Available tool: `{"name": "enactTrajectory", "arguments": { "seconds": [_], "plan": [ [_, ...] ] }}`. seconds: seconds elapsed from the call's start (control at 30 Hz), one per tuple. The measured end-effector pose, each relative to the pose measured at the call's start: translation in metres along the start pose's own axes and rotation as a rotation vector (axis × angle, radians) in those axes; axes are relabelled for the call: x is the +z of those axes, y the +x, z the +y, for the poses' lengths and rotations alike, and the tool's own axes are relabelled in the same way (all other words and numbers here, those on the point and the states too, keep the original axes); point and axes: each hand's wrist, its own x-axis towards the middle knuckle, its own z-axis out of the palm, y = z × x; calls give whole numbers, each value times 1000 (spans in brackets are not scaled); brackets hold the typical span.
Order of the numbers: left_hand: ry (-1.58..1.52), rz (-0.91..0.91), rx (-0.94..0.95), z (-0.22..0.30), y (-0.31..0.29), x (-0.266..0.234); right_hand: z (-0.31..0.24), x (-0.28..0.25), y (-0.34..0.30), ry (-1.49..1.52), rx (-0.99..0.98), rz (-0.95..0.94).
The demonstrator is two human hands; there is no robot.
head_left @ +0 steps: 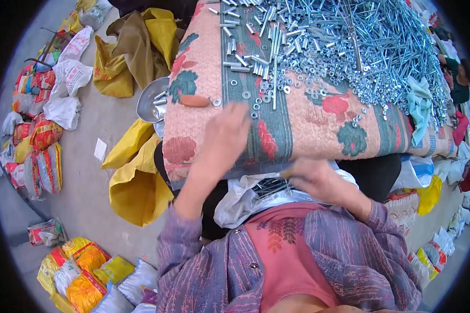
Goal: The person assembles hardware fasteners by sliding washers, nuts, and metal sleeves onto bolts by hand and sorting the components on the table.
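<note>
My left hand point(230, 125), smeared by motion, reaches over the flowered cloth point(313, 133) on the table. Its fingertips are close to a few loose washers point(246, 95); whether it holds one cannot be told. Lower down, my right hand point(312, 178) is bent over an open white sack point(235, 201) at my lap. Dark metal rods or bolts point(270, 187) show inside the sack. The right fingers look curled, but blur hides what is in them. Past the hands lie metal sleeves point(235, 68), nuts and washers point(318, 68), and a big heap of long bolts point(397, 41).
An orange-brown oblong piece point(195, 100) lies by the table's left edge. Beside that edge is a metal bowl point(154, 101) with sleeves in it. Yellow sacks point(138, 177) lie on the floor. A pale green cloth point(419, 109) hangs at the right. Filled bags point(44, 130) line the left.
</note>
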Motion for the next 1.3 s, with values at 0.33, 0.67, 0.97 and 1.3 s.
{"name": "enactTrajectory", "arguments": {
  "seconds": [0.33, 0.67, 0.97, 1.3],
  "plan": [
    [478, -2, 95, -50, 101, 35, 52, -46, 116, -958, -295, 252],
    [-153, 84, -215, -24, 64, 31, 72, -67, 116, -985, -424, 241],
    [-1067, 51, -719, 3, 35, 19, 77, -94, 135, -964, -599, 354],
    [-832, 73, -541, 10, 25, 36, 39, -73, 101, -920, -374, 313]
  ]
}}
